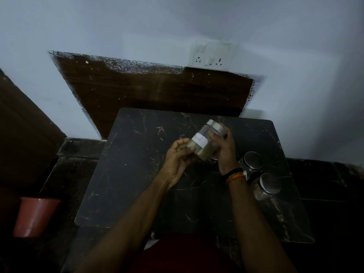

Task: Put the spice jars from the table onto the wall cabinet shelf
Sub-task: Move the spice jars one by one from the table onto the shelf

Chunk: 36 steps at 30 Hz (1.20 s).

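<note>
While both hands, left (178, 154) and right (223, 148), grip a tilted spice jar (206, 141), its white label (199, 141) reads illegibly.

Handwriting on the held jar's label (199, 140) too blurred to read, red bucket (35, 216) dim beside the table (122, 174)

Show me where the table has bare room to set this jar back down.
Bare: the table's left half, left of the left hand, and the far strip near the wall. Crowded: the right edge, where two jars stand beside the right hand.
</note>
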{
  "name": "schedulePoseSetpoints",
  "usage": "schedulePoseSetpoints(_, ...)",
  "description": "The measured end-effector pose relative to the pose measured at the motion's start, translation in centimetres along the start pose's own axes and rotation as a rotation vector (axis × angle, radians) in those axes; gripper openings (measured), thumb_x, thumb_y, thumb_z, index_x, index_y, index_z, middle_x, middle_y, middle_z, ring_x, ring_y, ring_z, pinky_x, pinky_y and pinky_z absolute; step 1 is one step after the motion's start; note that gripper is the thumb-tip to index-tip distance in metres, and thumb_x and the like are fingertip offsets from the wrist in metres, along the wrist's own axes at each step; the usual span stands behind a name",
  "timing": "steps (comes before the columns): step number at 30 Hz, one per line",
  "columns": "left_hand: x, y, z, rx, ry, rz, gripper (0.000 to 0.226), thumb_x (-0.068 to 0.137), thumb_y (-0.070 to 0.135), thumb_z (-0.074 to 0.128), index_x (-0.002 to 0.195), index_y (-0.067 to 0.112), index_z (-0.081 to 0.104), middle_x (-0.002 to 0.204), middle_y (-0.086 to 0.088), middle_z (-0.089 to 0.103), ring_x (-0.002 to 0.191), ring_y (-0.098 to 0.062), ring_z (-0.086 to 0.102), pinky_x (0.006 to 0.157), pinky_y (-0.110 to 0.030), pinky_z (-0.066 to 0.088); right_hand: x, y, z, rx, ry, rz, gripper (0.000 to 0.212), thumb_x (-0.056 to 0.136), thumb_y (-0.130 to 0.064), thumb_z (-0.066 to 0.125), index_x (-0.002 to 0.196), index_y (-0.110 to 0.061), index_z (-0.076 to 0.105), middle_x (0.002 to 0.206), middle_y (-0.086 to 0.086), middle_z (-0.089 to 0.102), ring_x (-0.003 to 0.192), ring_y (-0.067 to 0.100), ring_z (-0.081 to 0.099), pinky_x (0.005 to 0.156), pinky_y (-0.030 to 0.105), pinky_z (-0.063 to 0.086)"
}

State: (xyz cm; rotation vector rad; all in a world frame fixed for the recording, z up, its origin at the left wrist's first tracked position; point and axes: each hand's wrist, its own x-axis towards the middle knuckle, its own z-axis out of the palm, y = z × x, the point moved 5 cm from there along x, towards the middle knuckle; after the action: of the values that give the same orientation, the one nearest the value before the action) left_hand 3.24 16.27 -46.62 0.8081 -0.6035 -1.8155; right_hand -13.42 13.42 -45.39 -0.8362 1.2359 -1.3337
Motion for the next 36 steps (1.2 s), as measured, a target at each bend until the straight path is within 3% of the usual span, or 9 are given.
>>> schedulePoseSetpoints(2, 0.0, -0.1, 0.3, 0.012, -0.020, -0.023, 0.060, 0.080, 0.003, 0.070, 0.135, -0.001, 0.046, 0.134, -0.023, 0.057, 0.124, -0.041, 0.057, 0.096, -0.049, 0.054, -0.1, -0.2, 0.0, 0.021, -0.035, 0.005, 0.058, 0.087, -0.029, 0.072, 0.139, -0.032, 0.049, 0.139, 0.009, 0.055, 0.122, 0.032, 0.060, 0.097, 0.052, 0.054)
schedulePoseSetpoints(6, -0.1, -0.7, 0.5, 0.058, -0.094, -0.055, 0.062, 0.080, -0.004, 0.072, 0.137, 0.007, 0.050, 0.126, -0.014, 0.066, 0.122, -0.034, 0.061, 0.095, -0.043, 0.055, -0.6, -0.8, 0.0, 0.033, -0.090, -0.025, 0.065, 0.082, -0.029, 0.067, 0.144, -0.030, 0.045, 0.139, 0.009, 0.053, 0.117, 0.028, 0.063, 0.084, 0.038, 0.058)
schedulePoseSetpoints(11, 0.3, -0.7, 1.4, 0.183, -0.160, -0.053, 0.082, 0.071, -0.006, 0.079, 0.142, 0.018, 0.045, 0.130, -0.015, 0.064, 0.123, -0.034, 0.060, 0.096, -0.046, 0.054, -0.9, -1.6, 0.1, 0.073, -0.095, -0.052, 0.068, 0.086, -0.027, 0.062, 0.150, -0.025, 0.039, 0.139, 0.007, 0.056, 0.116, 0.024, 0.066, 0.084, 0.035, 0.058)
schedulePoseSetpoints(19, 1.4, 0.9, 3.4, 0.372, -0.121, 0.100, 0.094, 0.063, 0.012, 0.091, 0.143, 0.022, 0.044, 0.125, -0.010, 0.068, 0.118, -0.031, 0.065, 0.097, -0.059, 0.052, 0.2, -4.6, 0.1, 0.054, -0.126, -0.094, 0.068, 0.090, -0.026, 0.061, 0.153, -0.025, 0.037, 0.138, 0.010, 0.057, 0.112, 0.024, 0.069, 0.082, 0.033, 0.059)
schedulePoseSetpoints(24, 2.7, 3.4, 5.8, 0.448, -0.121, 0.198, 0.092, 0.061, 0.013, 0.093, 0.140, 0.025, 0.047, 0.127, -0.012, 0.067, 0.116, -0.030, 0.066, 0.093, -0.059, 0.054, 1.5, -8.8, 0.3, -0.050, -0.108, -0.170, 0.068, 0.087, -0.036, 0.068, 0.149, -0.028, 0.043, 0.132, 0.001, 0.063, 0.112, 0.022, 0.069, 0.092, 0.042, 0.058)
schedulePoseSetpoints(28, 3.8, 5.9, 8.4, 0.492, -0.142, 0.281, 0.096, 0.057, 0.015, 0.095, 0.140, 0.025, 0.048, 0.121, -0.010, 0.070, 0.112, -0.027, 0.068, 0.088, -0.050, 0.059, 2.2, -13.0, 0.4, -0.147, -0.096, -0.271, 0.071, 0.083, -0.045, 0.072, 0.147, -0.027, 0.046, 0.125, -0.008, 0.066, 0.107, 0.010, 0.070, 0.085, 0.031, 0.059)
schedulePoseSetpoints(31, 4.5, 8.1, 10.6, 0.540, -0.169, 0.345, 0.096, 0.056, 0.014, 0.094, 0.140, 0.022, 0.048, 0.121, -0.009, 0.069, 0.111, -0.022, 0.068, 0.086, -0.037, 0.059, 2.7, -16.3, 0.5, -0.167, -0.087, -0.331, 0.069, 0.082, -0.047, 0.073, 0.143, -0.024, 0.050, 0.128, -0.003, 0.067, 0.109, 0.012, 0.070, 0.089, 0.034, 0.059)
schedulePoseSetpoints(33, 5.3, 9.9, 12.4, 0.561, -0.193, 0.388, 0.095, 0.057, 0.011, 0.094, 0.140, 0.021, 0.048, 0.121, -0.009, 0.069, 0.111, -0.021, 0.068, 0.087, -0.036, 0.059, 3.1, -19.1, 0.7, -0.170, -0.083, -0.376, 0.067, 0.081, -0.047, 0.074, 0.141, -0.023, 0.053, 0.126, -0.002, 0.069, 0.110, 0.015, 0.070, 0.091, 0.035, 0.059)
schedulePoseSetpoints(36, 6.2, 12.7, 15.2, 0.569, -0.227, 0.436, 0.095, 0.057, 0.011, 0.095, 0.140, 0.022, 0.049, 0.124, -0.009, 0.068, 0.114, -0.021, 0.067, 0.090, -0.040, 0.058, 3.4, -23.1, 1.0, -0.172, -0.075, -0.441, 0.056, 0.086, -0.042, 0.072, 0.136, -0.025, 0.057, 0.121, -0.002, 0.072, 0.107, 0.017, 0.072, 0.080, 0.027, 0.059)
